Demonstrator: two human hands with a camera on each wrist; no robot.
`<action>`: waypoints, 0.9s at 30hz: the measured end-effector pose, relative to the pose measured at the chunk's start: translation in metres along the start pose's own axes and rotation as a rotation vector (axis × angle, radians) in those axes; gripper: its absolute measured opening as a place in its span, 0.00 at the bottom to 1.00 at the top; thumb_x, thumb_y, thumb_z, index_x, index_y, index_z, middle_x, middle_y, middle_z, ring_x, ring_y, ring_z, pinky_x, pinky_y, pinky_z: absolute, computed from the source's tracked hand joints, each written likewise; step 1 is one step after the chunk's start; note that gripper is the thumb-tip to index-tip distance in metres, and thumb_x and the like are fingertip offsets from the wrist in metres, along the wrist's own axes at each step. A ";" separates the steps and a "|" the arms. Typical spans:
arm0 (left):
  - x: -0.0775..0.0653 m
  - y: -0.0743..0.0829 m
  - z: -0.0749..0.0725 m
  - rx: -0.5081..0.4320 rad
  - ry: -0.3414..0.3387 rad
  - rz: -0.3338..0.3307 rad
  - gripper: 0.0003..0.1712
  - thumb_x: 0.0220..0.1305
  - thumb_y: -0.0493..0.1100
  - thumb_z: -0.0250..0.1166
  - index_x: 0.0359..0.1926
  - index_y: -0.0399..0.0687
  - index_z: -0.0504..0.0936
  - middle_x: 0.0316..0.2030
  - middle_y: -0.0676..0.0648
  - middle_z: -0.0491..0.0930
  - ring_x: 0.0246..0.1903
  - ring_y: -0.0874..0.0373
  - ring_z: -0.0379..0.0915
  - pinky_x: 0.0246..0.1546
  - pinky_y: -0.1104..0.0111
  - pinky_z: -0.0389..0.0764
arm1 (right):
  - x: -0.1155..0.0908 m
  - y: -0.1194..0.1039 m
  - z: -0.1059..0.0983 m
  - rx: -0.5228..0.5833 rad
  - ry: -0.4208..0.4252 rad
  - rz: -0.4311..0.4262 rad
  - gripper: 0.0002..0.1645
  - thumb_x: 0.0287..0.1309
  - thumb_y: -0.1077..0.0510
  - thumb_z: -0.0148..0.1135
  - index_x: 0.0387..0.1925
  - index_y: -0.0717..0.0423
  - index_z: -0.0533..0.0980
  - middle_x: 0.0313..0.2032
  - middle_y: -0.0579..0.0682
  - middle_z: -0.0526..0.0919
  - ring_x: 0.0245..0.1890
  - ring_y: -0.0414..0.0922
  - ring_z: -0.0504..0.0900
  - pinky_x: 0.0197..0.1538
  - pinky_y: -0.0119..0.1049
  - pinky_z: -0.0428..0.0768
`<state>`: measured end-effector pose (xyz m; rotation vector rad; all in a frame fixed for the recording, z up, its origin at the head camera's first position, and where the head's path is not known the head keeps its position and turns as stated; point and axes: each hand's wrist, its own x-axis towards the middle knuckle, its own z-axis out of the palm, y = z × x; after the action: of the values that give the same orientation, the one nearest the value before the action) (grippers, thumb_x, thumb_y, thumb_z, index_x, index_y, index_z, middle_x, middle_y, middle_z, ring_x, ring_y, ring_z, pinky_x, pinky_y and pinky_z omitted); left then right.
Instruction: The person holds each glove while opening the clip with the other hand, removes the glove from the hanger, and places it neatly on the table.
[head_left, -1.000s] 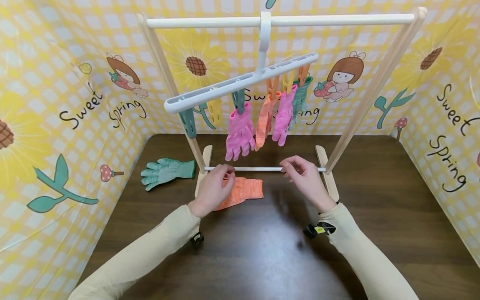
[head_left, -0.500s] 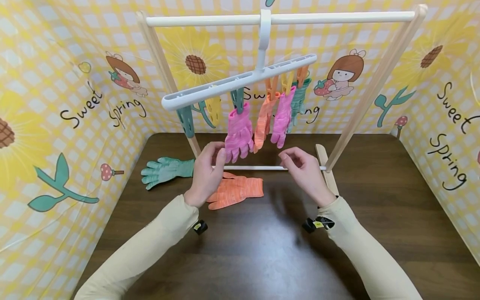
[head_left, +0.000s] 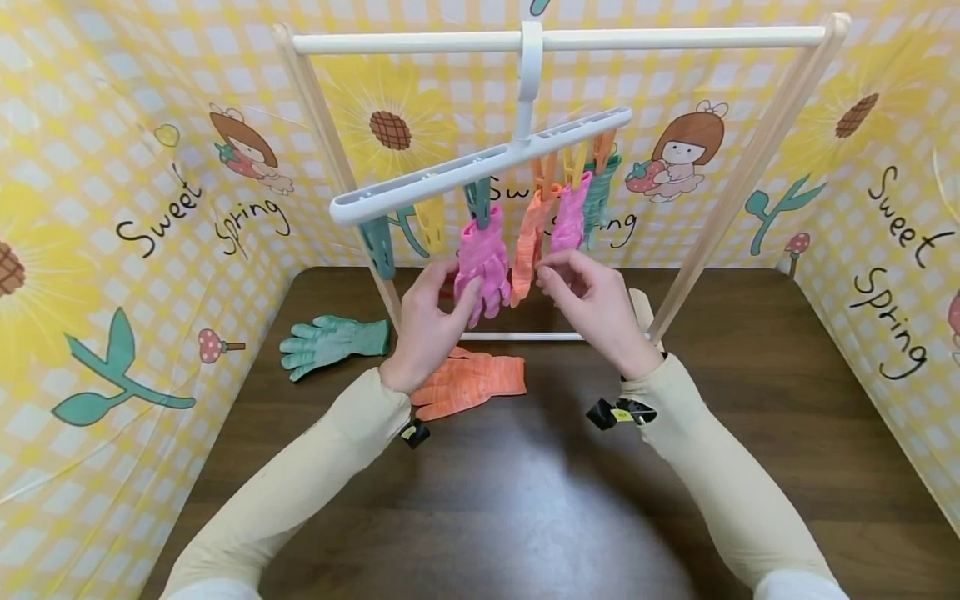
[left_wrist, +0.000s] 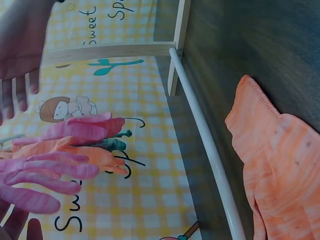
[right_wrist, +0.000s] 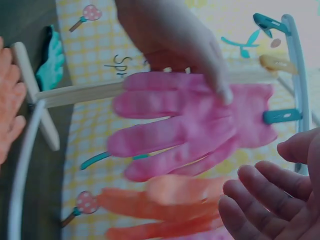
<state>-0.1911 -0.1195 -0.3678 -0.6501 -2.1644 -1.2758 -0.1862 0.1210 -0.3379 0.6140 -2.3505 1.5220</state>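
At the nearer pink glove [head_left: 483, 254], which hangs by its cuff from a teal clothespin [head_left: 477, 202], my left hand [head_left: 429, 323] has its thumb on the front and its fingers behind, pinching the edge. The right wrist view shows that thumb lying across the pink glove [right_wrist: 195, 112]. My right hand [head_left: 600, 312] is just right of the hanging orange glove [head_left: 528, 246], its fingers loosely bent and holding nothing. Behind it hang another pink glove [head_left: 572, 212] and a green glove [head_left: 600, 193], partly hidden. All are clipped to a grey hanger [head_left: 450, 171].
The hanger hooks over the top bar [head_left: 675, 38] of a wooden rack. Teal [head_left: 378, 247] and yellow [head_left: 430, 223] clothespins on its left end hold nothing. A second orange glove [head_left: 487, 379] and a second green glove [head_left: 337, 340] lie on the dark table [head_left: 495, 517].
My left hand has risen from above the orange glove on the table to the nearer hanging pink glove and taken hold of it. My right hand has moved up and left towards the hanging gloves.
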 end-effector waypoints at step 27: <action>0.008 0.001 0.001 -0.003 0.031 0.000 0.08 0.76 0.40 0.61 0.46 0.36 0.79 0.32 0.44 0.76 0.32 0.53 0.75 0.33 0.65 0.76 | 0.086 -0.062 0.012 0.338 -0.205 0.151 0.25 0.75 0.53 0.60 0.68 0.58 0.76 0.17 0.48 0.74 0.15 0.43 0.71 0.20 0.34 0.71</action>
<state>-0.1964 -0.1176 -0.3625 -0.6282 -2.1378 -1.2809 -0.2312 0.0704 -0.2554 0.7118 -2.3474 2.0381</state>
